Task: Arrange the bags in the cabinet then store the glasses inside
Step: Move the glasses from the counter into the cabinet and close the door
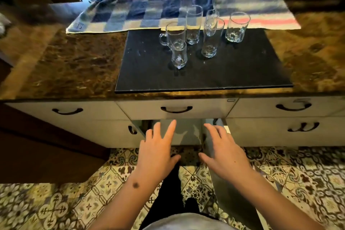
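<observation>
Glasses (203, 33) stand upright on the dark mat (242, 73) on the worktop (65, 65). My left hand (156, 153) and right hand (224, 151) hover empty, fingers spread, before the open cabinet (186, 132) below.

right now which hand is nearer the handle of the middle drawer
Left. The left hand reaches up just below the drawer handle; the right hand sits lower and off to the handle's right.

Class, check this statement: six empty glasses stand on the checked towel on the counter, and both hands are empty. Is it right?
Not quite. The head view shows the glasses standing on the black mat, in front of the checked towel. There are six, all empty, and the left hand and right hand hold nothing.
</observation>
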Tool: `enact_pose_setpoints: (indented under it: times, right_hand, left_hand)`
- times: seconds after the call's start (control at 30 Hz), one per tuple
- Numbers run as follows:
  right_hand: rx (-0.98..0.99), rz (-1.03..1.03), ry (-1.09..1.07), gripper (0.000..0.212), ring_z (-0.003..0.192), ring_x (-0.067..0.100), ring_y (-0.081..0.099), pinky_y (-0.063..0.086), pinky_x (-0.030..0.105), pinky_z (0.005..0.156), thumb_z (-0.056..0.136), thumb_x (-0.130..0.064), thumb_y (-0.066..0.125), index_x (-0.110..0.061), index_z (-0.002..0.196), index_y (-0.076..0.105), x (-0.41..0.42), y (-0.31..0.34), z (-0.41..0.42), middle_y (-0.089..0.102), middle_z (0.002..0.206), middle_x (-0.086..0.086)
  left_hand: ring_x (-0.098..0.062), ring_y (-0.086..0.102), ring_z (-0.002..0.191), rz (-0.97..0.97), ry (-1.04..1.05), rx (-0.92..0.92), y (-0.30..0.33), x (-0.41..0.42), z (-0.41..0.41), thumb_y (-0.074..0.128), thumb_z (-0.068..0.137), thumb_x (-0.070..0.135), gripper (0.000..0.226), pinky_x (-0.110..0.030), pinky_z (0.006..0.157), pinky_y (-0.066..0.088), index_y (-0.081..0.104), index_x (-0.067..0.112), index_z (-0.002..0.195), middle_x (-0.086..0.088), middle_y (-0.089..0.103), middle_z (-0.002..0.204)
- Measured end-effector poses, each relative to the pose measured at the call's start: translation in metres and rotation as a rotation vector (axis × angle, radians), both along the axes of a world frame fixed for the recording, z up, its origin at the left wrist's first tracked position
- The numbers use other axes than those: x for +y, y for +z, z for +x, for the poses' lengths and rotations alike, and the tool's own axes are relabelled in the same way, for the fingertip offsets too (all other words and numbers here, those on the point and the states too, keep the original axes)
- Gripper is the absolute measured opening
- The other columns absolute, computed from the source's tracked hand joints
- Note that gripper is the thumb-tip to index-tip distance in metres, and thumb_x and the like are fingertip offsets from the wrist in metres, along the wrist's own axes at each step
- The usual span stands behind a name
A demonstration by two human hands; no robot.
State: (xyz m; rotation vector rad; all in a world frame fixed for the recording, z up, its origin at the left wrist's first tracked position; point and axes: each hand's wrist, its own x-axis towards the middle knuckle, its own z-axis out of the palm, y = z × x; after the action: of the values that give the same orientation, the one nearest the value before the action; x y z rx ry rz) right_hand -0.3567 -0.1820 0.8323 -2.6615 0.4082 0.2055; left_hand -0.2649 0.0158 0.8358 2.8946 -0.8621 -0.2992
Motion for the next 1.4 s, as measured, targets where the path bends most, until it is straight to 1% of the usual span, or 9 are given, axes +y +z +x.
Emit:
enact_pose_setpoints:
  times: [0.1,0.2,0.43,0.6,0.9,1.03,1.13,1.3,1.4]
  right_hand:
    - [-0.023,0.013,-0.052,0.085,0.138,0.016,0.037,0.051,0.033,0.096,0.088,-0.055,0.064,-0.037,0.154,0.014,0.011,0.005,0.011,0.027,0.153,-0.007]
    - [-0.030,0.030,-0.079,0.082,0.141,0.016,0.034,0.049,0.035,0.100,0.089,-0.053,0.064,-0.037,0.155,0.018,0.013,0.011,0.031,0.027,0.155,-0.008]
    - [-0.052,-0.033,-0.085,0.077,0.140,0.017,0.035,0.051,0.035,0.096,0.089,-0.053,0.061,-0.039,0.153,0.020,-0.004,0.029,0.091,0.025,0.156,-0.009]
    - [-0.103,-0.012,-0.134,0.074,0.138,0.011,0.037,0.052,0.032,0.092,0.090,-0.051,0.063,-0.041,0.151,0.023,-0.007,0.036,0.125,0.025,0.153,-0.014]
    - [-0.187,0.001,-0.220,0.071,0.132,0.009,0.042,0.052,0.031,0.095,0.089,-0.050,0.064,-0.039,0.149,0.029,-0.002,0.044,0.163,0.035,0.146,-0.015]
    - [-0.218,0.015,-0.267,0.070,0.132,0.009,0.043,0.047,0.027,0.096,0.089,-0.048,0.065,-0.039,0.149,0.031,-0.011,0.048,0.180,0.035,0.144,-0.017]
    - [-0.248,0.072,-0.300,0.070,0.131,0.005,0.043,0.043,0.022,0.097,0.088,-0.049,0.066,-0.042,0.148,0.030,-0.018,0.049,0.189,0.035,0.143,-0.021]
    - [-0.334,0.153,-0.317,0.065,0.124,0.001,0.049,0.050,0.027,0.096,0.089,-0.047,0.066,-0.045,0.145,0.033,-0.028,0.053,0.202,0.038,0.139,-0.024]
    - [-0.463,0.171,-0.335,0.052,0.111,-0.003,0.055,0.056,0.029,0.085,0.090,-0.040,0.066,-0.042,0.139,0.045,-0.046,0.071,0.208,0.046,0.127,-0.026]
  left_hand:
    - [-0.030,0.035,0.139,-0.046,0.063,-0.002,0.006,0.008,0.007,0.072,0.081,0.064,0.115,-0.044,0.102,0.046,-0.014,0.042,0.155,-0.008,0.020,0.160]
    - [-0.030,0.036,0.140,-0.084,0.090,-0.014,0.010,0.009,0.020,0.071,0.081,0.064,0.112,-0.044,0.102,0.047,-0.007,0.041,0.157,-0.008,0.024,0.159]
    - [-0.034,0.034,0.143,-0.063,0.053,-0.060,0.026,0.000,0.076,0.071,0.080,0.065,0.109,-0.055,0.113,0.037,0.000,0.038,0.158,-0.010,0.031,0.159]
    - [-0.031,0.041,0.138,-0.199,-0.018,-0.033,0.041,-0.006,0.122,0.073,0.082,0.056,0.097,-0.050,0.107,0.046,0.016,0.035,0.158,-0.009,0.039,0.153]
    - [-0.026,0.038,0.138,-0.363,-0.072,0.026,0.056,-0.018,0.184,0.064,0.088,0.058,0.088,-0.044,0.106,0.046,0.015,0.035,0.157,-0.004,0.035,0.153]
    - [-0.023,0.039,0.137,-0.464,-0.075,0.080,0.064,-0.029,0.209,0.067,0.089,0.055,0.087,-0.045,0.107,0.047,0.016,0.037,0.157,-0.001,0.036,0.152]
    - [-0.019,0.040,0.135,-0.558,-0.061,0.119,0.065,-0.037,0.226,0.067,0.091,0.050,0.083,-0.038,0.109,0.045,0.021,0.035,0.158,0.004,0.038,0.148]
    - [-0.011,0.043,0.133,-0.677,-0.069,0.137,0.067,-0.055,0.244,0.069,0.091,0.044,0.077,-0.024,0.105,0.037,0.025,0.038,0.154,0.010,0.042,0.142]
    - [-0.002,0.041,0.132,-0.731,-0.071,0.187,0.066,-0.071,0.244,0.073,0.088,0.046,0.080,-0.011,0.100,0.030,0.025,0.042,0.151,0.020,0.039,0.139]
